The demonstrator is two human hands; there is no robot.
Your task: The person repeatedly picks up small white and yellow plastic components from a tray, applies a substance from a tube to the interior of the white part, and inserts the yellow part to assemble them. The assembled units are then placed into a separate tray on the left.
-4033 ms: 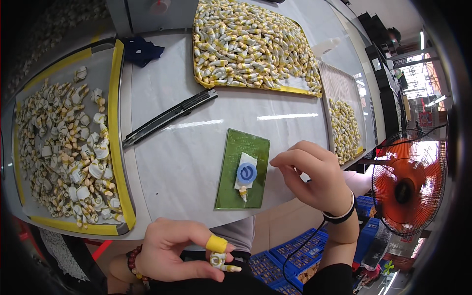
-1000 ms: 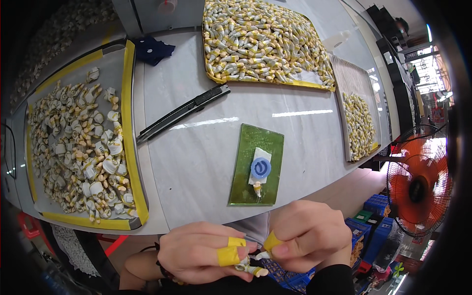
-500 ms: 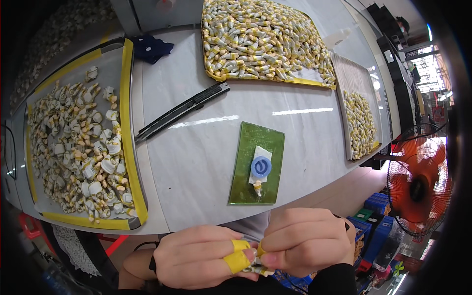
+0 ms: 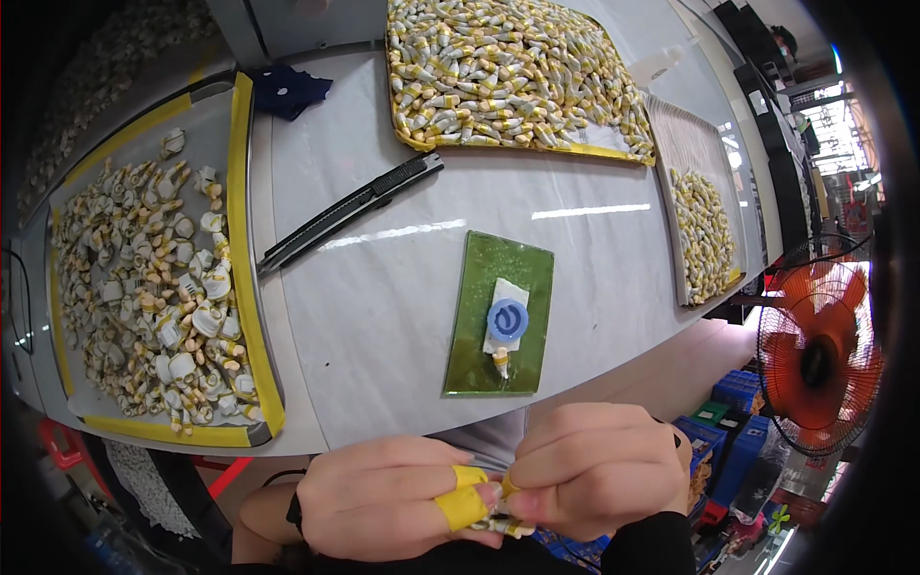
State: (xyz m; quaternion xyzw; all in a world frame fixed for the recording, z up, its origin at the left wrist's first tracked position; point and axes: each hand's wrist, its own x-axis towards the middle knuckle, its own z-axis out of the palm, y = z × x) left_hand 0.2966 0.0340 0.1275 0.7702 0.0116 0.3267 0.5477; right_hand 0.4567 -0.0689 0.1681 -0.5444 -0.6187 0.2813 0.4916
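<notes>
Off the marbled grey tabletop's [image 4: 383, 326] near edge, head view: left hand [image 4: 379, 498] pinches a small white-and-yellow moulded part [image 4: 510, 526]; right hand [image 4: 596, 470] against it, can't tell its grip. Loose pinch could drop it; oversqueezing could deform it.

Left hand [image 4: 383, 503] and right hand [image 4: 599, 470] meet on a small piece [image 4: 510, 526]

At the bottom centre of the frame, the fingertips of both pinch the white-and-yellow piece, which they mostly hide. Yellow tape [image 4: 462, 510] wraps fingers of the left. Right of centre, a green plate [image 4: 470, 369] bears a round blue object [image 4: 508, 320]. A black cutter [image 4: 350, 211] lies slantwise at upper left of centre. Trays of small pieces fill the left side [image 4: 243, 192] and top centre [image 4: 594, 150]; an orange fan [image 4: 815, 364] stands far right.
</notes>
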